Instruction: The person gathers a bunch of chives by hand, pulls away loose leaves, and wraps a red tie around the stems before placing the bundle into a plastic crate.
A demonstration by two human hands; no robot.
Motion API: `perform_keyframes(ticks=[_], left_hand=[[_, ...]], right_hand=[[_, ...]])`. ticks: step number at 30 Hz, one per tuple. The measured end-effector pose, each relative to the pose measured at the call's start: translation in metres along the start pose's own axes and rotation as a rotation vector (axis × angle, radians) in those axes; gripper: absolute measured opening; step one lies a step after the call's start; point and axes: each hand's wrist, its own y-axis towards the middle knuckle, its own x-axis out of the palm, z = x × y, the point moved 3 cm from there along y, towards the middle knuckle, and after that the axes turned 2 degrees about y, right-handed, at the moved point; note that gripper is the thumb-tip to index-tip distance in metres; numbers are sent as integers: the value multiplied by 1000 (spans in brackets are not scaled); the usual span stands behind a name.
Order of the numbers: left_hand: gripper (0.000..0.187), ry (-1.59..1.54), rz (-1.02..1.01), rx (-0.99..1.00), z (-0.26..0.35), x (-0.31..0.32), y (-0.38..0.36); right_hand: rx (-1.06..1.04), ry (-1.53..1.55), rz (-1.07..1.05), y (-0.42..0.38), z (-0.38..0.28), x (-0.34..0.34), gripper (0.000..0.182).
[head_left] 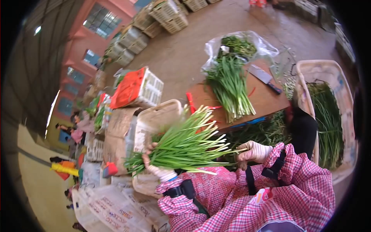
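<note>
One bunch of green stalks (181, 145) lay in the left hand (157, 168), curled around its leafy end; its pale ends pointed toward the right hand (253, 152), which pinched thin stalk ends (233, 151). Beyond, one brown board (270, 100) bore one second bunch (230, 89) and one knife (264, 78). Two crates, left (164, 110) and right (303, 92), flanked it.

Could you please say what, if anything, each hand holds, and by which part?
The left hand grips a bundle of long, green stalks near its leafy end; the right hand seems to pinch a thin stalk by one end.
</note>
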Motion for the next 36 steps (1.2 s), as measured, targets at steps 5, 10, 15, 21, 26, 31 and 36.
perform_keyframes(ticks=[5,10,15,21,26,31,36], left_hand=[[20,0,-69,23,15,-25,18],[22,17,-84,39,19,-29,14],[23,15,-64,49,22,-12,4],[25,223,128,36,12,45,-19],[18,-137,126,-71,5,36,-8],[19,-362,66,-130,-5,25,-8],[19,-400,76,-148,-9,24,-11]], right_hand=[[112,-651,254,-30,0,-48,29],[500,-1750,58,-52,-4,-70,29],[315,-1854,108,-33,-48,-23,39],[-481,-1374,506,19,-78,23,47],[-619,-1346,544,74,-65,22,47],[-587,-1308,508,94,-60,32,40],[-803,-1313,478,96,-57,29,29]])
